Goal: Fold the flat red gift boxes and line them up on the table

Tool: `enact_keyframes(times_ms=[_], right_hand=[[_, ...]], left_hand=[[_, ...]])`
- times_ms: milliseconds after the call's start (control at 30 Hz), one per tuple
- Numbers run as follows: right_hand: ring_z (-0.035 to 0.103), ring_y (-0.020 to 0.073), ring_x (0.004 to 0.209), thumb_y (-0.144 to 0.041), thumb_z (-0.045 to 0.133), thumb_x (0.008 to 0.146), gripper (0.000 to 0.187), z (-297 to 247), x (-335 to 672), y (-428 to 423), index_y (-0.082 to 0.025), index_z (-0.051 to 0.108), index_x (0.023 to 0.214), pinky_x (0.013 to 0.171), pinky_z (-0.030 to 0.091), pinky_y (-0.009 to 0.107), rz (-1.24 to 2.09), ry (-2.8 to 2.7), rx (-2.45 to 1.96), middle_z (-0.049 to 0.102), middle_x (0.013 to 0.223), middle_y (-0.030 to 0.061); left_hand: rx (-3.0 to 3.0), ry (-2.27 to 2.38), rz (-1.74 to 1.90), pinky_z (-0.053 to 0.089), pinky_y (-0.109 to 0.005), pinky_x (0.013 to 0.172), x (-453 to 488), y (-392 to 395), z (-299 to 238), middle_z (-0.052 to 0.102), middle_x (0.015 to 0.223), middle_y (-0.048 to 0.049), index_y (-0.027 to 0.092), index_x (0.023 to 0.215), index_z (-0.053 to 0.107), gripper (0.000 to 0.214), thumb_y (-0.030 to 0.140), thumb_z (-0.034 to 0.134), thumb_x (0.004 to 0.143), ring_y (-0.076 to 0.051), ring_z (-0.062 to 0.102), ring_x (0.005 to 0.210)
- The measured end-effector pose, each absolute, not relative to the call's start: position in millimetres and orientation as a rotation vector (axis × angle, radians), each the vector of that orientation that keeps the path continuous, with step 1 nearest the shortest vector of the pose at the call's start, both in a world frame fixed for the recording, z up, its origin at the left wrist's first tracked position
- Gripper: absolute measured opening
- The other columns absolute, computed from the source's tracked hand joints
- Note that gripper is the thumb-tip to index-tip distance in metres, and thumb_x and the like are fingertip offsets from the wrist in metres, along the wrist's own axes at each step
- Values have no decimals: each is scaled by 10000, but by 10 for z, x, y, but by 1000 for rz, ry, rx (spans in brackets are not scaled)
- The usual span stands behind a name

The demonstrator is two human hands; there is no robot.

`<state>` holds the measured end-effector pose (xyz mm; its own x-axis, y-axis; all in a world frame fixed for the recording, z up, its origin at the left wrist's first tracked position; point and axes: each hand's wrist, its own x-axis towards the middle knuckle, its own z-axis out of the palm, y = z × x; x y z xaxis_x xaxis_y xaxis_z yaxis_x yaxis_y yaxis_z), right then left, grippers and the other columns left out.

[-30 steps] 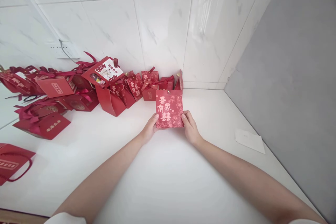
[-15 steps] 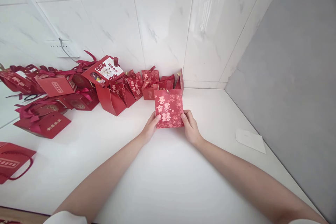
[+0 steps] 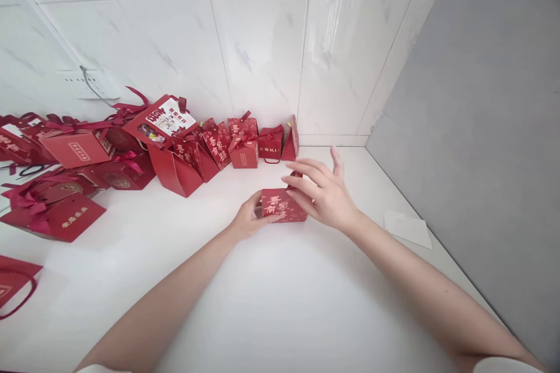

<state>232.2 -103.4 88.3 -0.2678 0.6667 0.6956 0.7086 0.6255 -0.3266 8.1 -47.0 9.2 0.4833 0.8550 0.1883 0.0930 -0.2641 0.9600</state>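
A red gift box (image 3: 280, 207) with pale lettering rests on the white table in front of me. My left hand (image 3: 250, 217) grips its left side, the thumb lying along the lower front edge. Over its upper right part is my right hand (image 3: 321, 193), fingers stretched out and apart, thumb raised. A dark red ribbon (image 3: 296, 176) stands at the top of the box, partly hidden behind these fingers. Whether the fingertips touch the ribbon, I cannot tell. The right side of the box is partly covered by the right hand.
Several red gift boxes (image 3: 175, 166) with ribbons line the tiled wall (image 3: 258, 41), crowding the back left. Another red box (image 3: 17, 280) with a cord handle lies at the left edge. A white paper (image 3: 406, 229) is at the right, near the grey wall (image 3: 481, 99).
The box has been tipped back and lowered, so its front looks shorter. My right hand has let go of its right side and risen over the top. The view has shifted slightly right.
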Motion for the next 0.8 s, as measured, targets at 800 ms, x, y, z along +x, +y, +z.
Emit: enact_keyframes(times_ms=[800], right_hand=[[650,201,905,-336,487,945,264,-195,2590,-809,-246,544,1186,685,565,329,425,-2021,-1136,584,1193,89]], left_hand=[[1558,1314,1113,572,-307,719,-478,-946,1220,616,1218,-88,216,1224,538,599,426,769,713,-187,663,880]])
